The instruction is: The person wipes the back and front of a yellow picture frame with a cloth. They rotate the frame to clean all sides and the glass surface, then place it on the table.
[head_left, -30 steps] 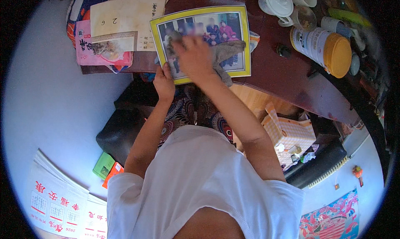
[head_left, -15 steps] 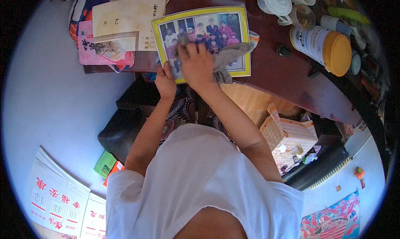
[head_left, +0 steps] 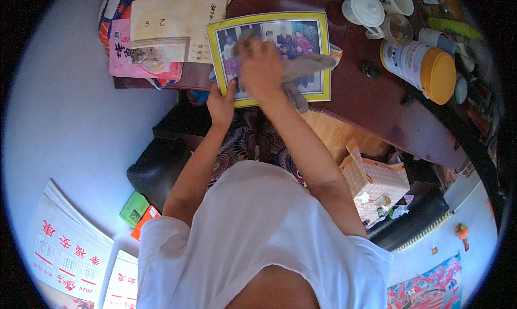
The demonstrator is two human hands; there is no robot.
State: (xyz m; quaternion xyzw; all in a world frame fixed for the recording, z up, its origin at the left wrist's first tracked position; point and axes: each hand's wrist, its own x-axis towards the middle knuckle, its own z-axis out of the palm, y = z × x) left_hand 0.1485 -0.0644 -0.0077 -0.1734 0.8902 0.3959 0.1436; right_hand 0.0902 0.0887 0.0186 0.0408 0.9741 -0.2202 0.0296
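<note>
The dark wooden table [head_left: 377,102] is crowded: papers [head_left: 172,21] hem the yellow-framed photo [head_left: 301,34] on its left, while bare wood lies open to its right before the yellow-lidded tin [head_left: 423,69]. The photo overhangs the table's near edge, where the left hand [head_left: 222,103] pinches its lower left corner. The right hand [head_left: 261,69] presses flat, fingers closed over a grey cloth [head_left: 301,72] on the picture.

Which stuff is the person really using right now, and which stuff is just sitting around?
In use:
- yellow-framed photo, steadied at its lower edge by the left hand
- grey cloth, pressed on the photo by the right hand

Just lying about:
- white can with yellow lid
- white lidded cup
- pink booklet
- checked tissue box
</note>
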